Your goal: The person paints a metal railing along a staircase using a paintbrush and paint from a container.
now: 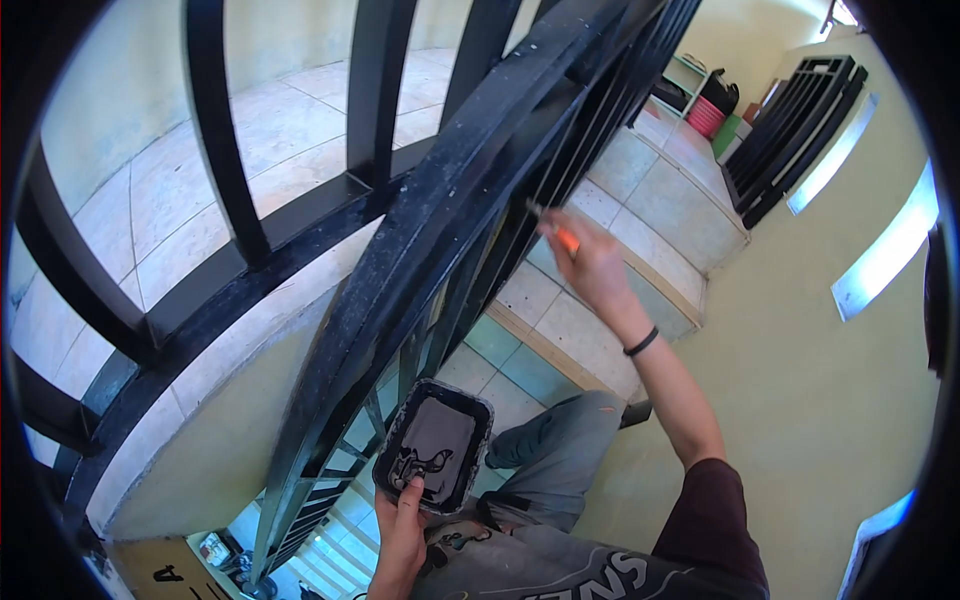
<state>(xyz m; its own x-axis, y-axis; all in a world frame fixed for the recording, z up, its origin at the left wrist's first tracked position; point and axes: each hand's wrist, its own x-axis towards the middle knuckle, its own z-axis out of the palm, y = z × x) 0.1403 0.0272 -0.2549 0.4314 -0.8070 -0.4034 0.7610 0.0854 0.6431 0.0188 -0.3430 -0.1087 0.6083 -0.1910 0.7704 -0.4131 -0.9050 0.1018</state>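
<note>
We take the black metal railing as our landmark; it runs diagonally through the view. Beyond it, on the side of the right arm, stands the pale wall, with the tiled stairs rising between the two. Dark barred panels lean by that wall, past the upper part of the railing, and a red basket sits near them. The shallow black tray is just beside the lower part of the railing, on its stair side, held up in the left hand. We find that hand closed on the tray's near end, thumb over the rim and reaching inside; the fingers beneath are hidden. The tray holds a grey layer with glossy black streaks, which we take for paint. We judge it light and fairly stiff, but top-heavy to one side when held by one end, liable to spill if tilted, and slippery where the rim is wet; a palm under the base with the thumb on a dry edge would be soundest. The right hand is closed around the orange handle of a slim brush, its tip close to the railing; we cannot tell whether they touch. We judge the brush light, stiff in the handle and soft at the tip, best held by the handle.
</note>
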